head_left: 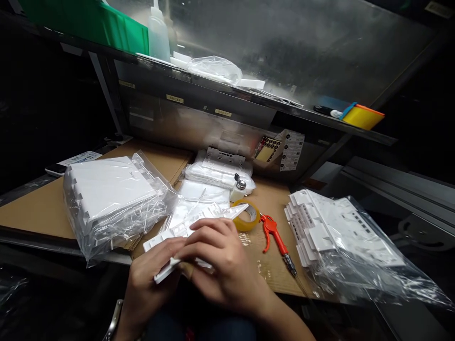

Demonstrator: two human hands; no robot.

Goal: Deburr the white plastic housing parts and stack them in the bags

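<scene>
A long white plastic part (182,229) with small ribs along it lies across both hands, tilted up to the right. My left hand (151,270) is closed around its near left end. My right hand (218,255) lies over its middle, with fingers bent and the thumb underneath pressing near a small white edge. The fingers hide much of the part. Just behind its far end sits a roll of yellow tape (253,220). To the right of my hands lies a red air blow gun (272,229) with its nozzle toward me.
Bagged stacks of white plastic parts lie at left (106,189) and right (341,232). A white pump bottle (239,188) stands behind the tape, near more bagged parts (222,168). The shelf above holds a green bin (106,28), a squeeze bottle (158,35) and a yellow container (362,116).
</scene>
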